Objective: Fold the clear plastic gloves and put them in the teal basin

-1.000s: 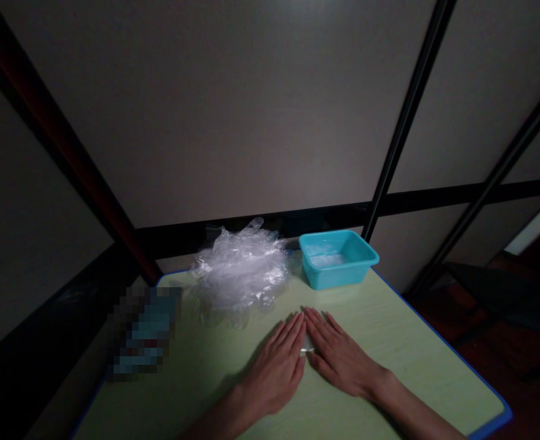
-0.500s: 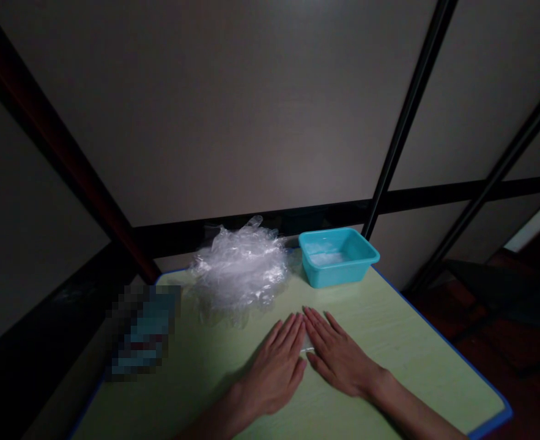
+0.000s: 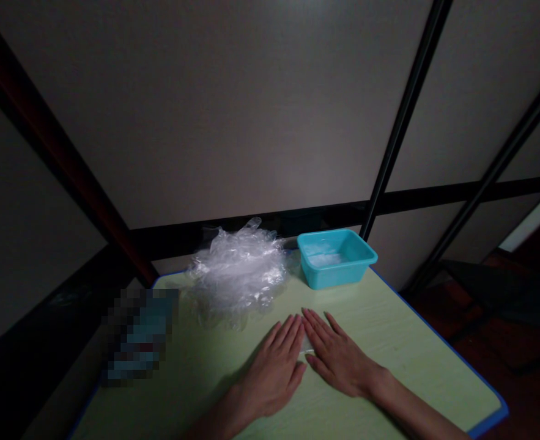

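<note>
My left hand (image 3: 274,370) lies flat, palm down, its fingers stretched out. Angled toward it, my right hand (image 3: 340,354) is flat too, with the fingertips of both nearly meeting. A small piece of clear plastic film (image 3: 306,346) shows in the gap between them and is pressed under both hands; most of it is covered, so its shape cannot be made out. Beyond my left hand is a loose heap of clear disposable plastic gloves (image 3: 242,269). A turquoise plastic basin (image 3: 336,276) stands behind my right hand, with some clear plastic lying inside.
The pale green table (image 3: 402,342) has a blue edge and stands against a panelled sliding door (image 3: 251,122). On the table's left side is a blurred-out bluish item (image 3: 144,333). A dark chair (image 3: 503,293) is off to the right.
Both hands stay pressed flat in the same place on the table. Only the camera view has shifted very slightly.
</note>
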Available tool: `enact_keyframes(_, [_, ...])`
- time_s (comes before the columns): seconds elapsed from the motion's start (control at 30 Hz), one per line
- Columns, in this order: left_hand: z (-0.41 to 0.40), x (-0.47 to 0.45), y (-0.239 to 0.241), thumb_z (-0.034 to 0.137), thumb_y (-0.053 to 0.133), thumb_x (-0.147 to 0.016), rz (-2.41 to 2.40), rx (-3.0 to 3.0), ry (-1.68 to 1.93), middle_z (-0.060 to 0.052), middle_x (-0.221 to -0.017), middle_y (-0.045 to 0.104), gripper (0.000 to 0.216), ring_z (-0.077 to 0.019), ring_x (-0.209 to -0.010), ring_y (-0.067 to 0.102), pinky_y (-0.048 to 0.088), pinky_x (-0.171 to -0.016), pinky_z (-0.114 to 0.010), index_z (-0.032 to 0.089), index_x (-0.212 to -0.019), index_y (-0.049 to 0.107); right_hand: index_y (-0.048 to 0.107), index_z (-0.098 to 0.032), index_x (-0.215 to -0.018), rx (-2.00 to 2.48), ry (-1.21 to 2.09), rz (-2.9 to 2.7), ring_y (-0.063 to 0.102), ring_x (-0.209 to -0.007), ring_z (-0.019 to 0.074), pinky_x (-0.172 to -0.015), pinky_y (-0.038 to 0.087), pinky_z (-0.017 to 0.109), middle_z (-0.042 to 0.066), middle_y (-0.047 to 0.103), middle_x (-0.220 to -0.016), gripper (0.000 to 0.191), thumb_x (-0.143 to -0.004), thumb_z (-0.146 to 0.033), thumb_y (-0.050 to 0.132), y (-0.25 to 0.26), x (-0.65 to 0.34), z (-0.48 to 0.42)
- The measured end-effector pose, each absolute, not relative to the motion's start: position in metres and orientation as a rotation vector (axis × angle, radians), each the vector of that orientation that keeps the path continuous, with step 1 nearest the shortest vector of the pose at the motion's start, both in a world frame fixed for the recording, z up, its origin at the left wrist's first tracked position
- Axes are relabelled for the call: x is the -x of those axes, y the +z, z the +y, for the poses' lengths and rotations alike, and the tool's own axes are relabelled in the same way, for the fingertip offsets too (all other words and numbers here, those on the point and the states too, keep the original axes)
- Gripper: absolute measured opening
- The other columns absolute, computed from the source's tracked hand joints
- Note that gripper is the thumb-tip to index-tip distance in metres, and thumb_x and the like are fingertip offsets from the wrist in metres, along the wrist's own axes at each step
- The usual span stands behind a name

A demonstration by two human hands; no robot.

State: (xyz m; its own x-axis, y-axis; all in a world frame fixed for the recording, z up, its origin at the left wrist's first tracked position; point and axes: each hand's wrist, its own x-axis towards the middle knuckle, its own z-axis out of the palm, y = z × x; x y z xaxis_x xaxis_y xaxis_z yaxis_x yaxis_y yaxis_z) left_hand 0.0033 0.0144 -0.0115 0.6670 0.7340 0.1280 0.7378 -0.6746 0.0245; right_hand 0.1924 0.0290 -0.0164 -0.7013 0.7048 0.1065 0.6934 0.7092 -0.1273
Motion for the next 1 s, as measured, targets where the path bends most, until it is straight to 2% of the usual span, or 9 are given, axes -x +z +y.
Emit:
enact_keyframes(0.2, [0.017, 0.003, -0.006, 0.027, 0.040, -0.086, -1.238, 2.972, -0.128, -0.010, -0.144, 0.010, 0.059, -0.0222, -0.132, 0.006, 0.014, -0.106, -0.038, 0.013, -0.137, 0.015, 0.011, -0.008, -0.138, 1.147, 0.133, -2.783, 0.006, -0.132, 0.0235, -0.105, 0.014, 0.047, 0.016, 0.009, -0.142, 0.058, -0.091, -0.036, 0.028, -0.016, -0.194, 0.030])
enact_keyframes(0.33, [0.023, 0.011, 0.003, 0.026, 0.048, -0.082, -1.172, 3.097, -0.065, -0.008, -0.145, 0.005, 0.067, -0.0214, -0.132, 0.003, 0.013, -0.106, -0.038, 0.020, -0.138, 0.012, 0.010, -0.007, -0.138, 1.149, 0.155, -2.783, 0.006, -0.132, 0.0226, -0.105, 0.013, 0.047, 0.016, 0.008, -0.143, 0.058, -0.091, -0.037, 0.027, -0.016, -0.194, 0.031])
enact_keyframes(0.5, [0.027, 0.017, 0.011, 0.034, 0.055, -0.079, -1.127, 3.223, -0.040, -0.006, -0.145, 0.005, 0.068, -0.0235, -0.132, 0.003, 0.015, -0.105, -0.042, 0.030, -0.136, 0.019, 0.008, -0.006, -0.138, 1.140, 0.234, -2.748, 0.007, -0.132, 0.0216, -0.106, 0.013, 0.046, 0.016, 0.012, -0.143, 0.063, -0.090, -0.040, 0.029, -0.016, -0.194, 0.031])
enact_keyframes(0.6, [0.027, 0.019, 0.010, 0.030, 0.059, -0.076, -1.180, 3.260, -0.161, -0.005, -0.145, 0.006, 0.071, -0.0244, -0.132, 0.005, 0.016, -0.105, -0.043, 0.029, -0.136, 0.020, 0.005, -0.005, -0.138, 1.111, 0.351, -2.697, 0.009, -0.132, 0.0216, -0.106, 0.012, 0.047, 0.017, 0.013, -0.143, 0.069, -0.087, -0.042, 0.035, -0.013, -0.197, 0.032])
enact_keyframes(0.7, [0.030, 0.023, 0.003, 0.023, 0.056, -0.077, -1.364, 3.291, -0.507, -0.005, -0.144, 0.015, 0.069, -0.0214, -0.131, 0.015, 0.020, -0.105, -0.040, 0.025, -0.136, 0.021, 0.008, -0.007, -0.138, 1.041, 0.608, -2.563, 0.011, -0.131, 0.0224, -0.106, 0.015, 0.045, 0.017, 0.012, -0.143, 0.075, -0.083, -0.044, 0.044, -0.004, -0.208, 0.039])
enact_keyframes(0.77, [0.035, 0.024, -0.004, 0.019, 0.051, -0.077, -1.577, 3.267, -0.910, -0.005, -0.140, 0.030, 0.059, -0.0192, -0.126, 0.029, 0.026, -0.103, -0.038, 0.024, -0.133, 0.030, 0.022, -0.012, -0.135, 1.008, 0.784, -2.398, 0.019, -0.130, 0.0229, -0.104, 0.022, 0.043, 0.015, 0.018, -0.142, 0.064, -0.084, -0.041, 0.045, 0.003, -0.219, 0.045])
enact_keyframes(0.8, [0.038, 0.024, -0.007, 0.018, 0.049, -0.078, -1.680, 3.223, -1.120, -0.005, -0.135, 0.039, 0.053, -0.0187, -0.122, 0.036, 0.031, -0.100, -0.037, 0.023, -0.129, 0.036, 0.031, -0.015, -0.131, 1.009, 0.841, -2.316, 0.027, -0.127, 0.0232, -0.102, 0.026, 0.043, 0.013, 0.027, -0.140, 0.055, -0.084, -0.040, 0.046, 0.006, -0.225, 0.049])
enact_keyframes(0.9, [0.048, 0.022, -0.013, 0.020, 0.042, -0.081, -1.848, 3.069, -1.519, -0.008, -0.119, 0.055, 0.036, -0.0186, -0.109, 0.050, 0.040, -0.092, -0.034, 0.018, -0.115, 0.051, 0.054, -0.018, -0.108, 1.011, 0.827, -2.164, 0.049, -0.109, 0.0225, -0.092, 0.038, 0.039, 0.010, 0.053, -0.119, 0.031, -0.085, -0.037, 0.045, 0.016, -0.236, 0.055])
enact_keyframes(1.0, [0.051, 0.018, -0.013, 0.021, 0.039, -0.081, -1.863, 2.997, -1.597, -0.009, -0.109, 0.060, 0.030, -0.0193, -0.103, 0.053, 0.042, -0.089, -0.033, 0.014, -0.104, 0.057, 0.062, -0.017, -0.088, 0.923, 0.687, -2.310, 0.054, -0.094, 0.0191, -0.082, 0.043, 0.032, 0.008, 0.059, -0.100, 0.022, -0.085, -0.033, 0.048, 0.021, -0.236, 0.053])
